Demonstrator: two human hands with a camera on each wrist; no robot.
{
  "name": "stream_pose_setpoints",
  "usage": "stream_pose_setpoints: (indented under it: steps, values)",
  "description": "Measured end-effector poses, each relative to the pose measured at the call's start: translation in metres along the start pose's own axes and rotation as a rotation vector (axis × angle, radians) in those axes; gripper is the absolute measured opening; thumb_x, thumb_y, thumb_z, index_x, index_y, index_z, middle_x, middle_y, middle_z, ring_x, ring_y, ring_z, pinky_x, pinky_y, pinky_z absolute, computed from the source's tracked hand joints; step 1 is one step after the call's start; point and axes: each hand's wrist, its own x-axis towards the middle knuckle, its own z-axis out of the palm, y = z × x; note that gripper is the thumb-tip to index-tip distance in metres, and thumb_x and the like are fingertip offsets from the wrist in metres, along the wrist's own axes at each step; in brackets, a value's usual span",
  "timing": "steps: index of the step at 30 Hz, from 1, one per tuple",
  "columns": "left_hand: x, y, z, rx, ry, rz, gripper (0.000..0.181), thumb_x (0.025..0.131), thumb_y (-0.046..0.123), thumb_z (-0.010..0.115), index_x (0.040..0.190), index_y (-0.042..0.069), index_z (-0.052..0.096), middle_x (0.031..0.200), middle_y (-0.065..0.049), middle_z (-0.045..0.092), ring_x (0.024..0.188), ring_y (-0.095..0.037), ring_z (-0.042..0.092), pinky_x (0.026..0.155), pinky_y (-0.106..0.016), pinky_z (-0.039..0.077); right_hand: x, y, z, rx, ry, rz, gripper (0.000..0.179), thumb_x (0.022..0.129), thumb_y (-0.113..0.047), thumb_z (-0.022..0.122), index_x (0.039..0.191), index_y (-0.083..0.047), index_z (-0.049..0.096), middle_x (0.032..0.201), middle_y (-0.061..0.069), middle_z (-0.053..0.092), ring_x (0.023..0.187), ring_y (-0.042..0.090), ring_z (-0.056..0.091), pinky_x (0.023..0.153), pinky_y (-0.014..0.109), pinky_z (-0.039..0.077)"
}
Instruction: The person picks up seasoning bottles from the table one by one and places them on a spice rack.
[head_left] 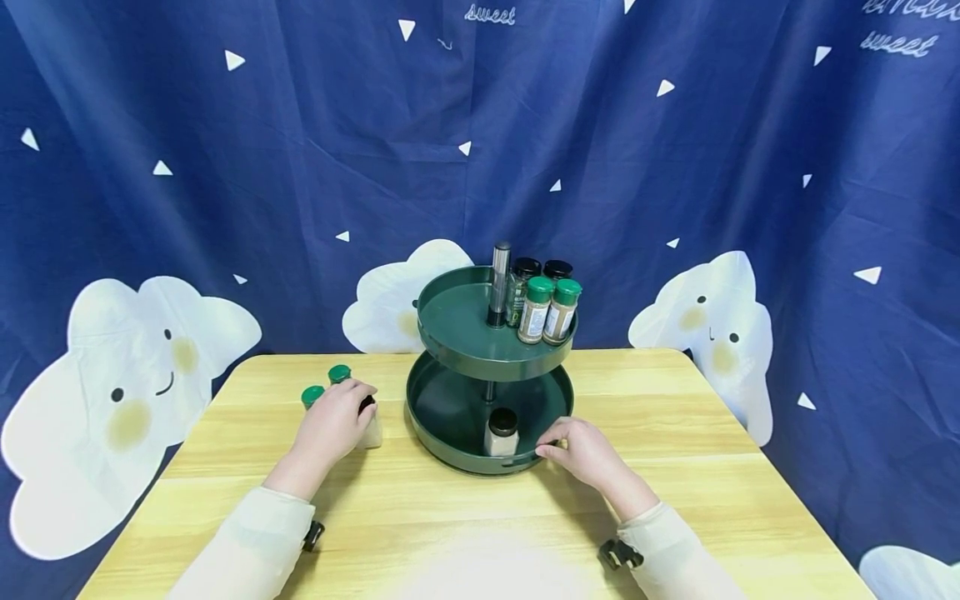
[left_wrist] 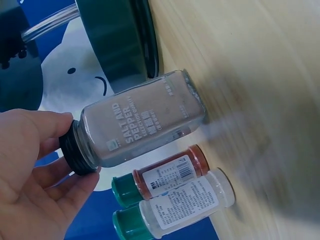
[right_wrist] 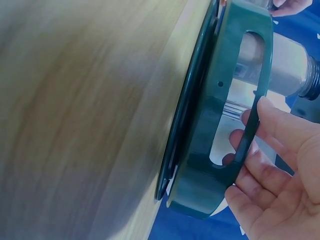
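Observation:
A square glass jar of beige seasoning [left_wrist: 145,117], lettered "salt and pepper", is pinched at its black lid by my left hand [head_left: 334,419]; it stands on or just above the table. Beside it are two green-capped shakers, one with red-brown contents [left_wrist: 172,175] and one pale [left_wrist: 187,205]. My right hand [head_left: 581,450] grips the rim of the lower tier [head_left: 457,458] of a dark green two-tier rack, with fingers through the rim's slot [right_wrist: 237,100]. On that tier, near the front, sits another black-lidded jar [head_left: 501,433].
The rack's upper tier [head_left: 457,333] carries two green-capped shakers [head_left: 536,312] and two black-lidded jars [head_left: 522,287] at its right side. A metal post [head_left: 500,283] rises from the middle. Behind the wooden table [head_left: 450,533] hangs a blue curtain [head_left: 300,167] with clouds.

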Motion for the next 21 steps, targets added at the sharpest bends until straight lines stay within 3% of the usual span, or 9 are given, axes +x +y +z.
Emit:
stream_pose_setpoints:
  steps: [21]
  values:
    - [0.000,0.015,-0.011,-0.011,0.015,0.048,0.028,0.096,0.015,0.068,0.119,-0.001,0.068,0.118,-0.018,0.065,0.110,-0.039,0.062,0.095,-0.053,0.051,0.000,0.001,0.000,0.011,0.001,0.005,0.006,0.087,-0.021,0.079,0.086,-0.015,0.079,0.087,-0.008,0.069,0.086,0.018,0.068,0.081,0.038,0.057]
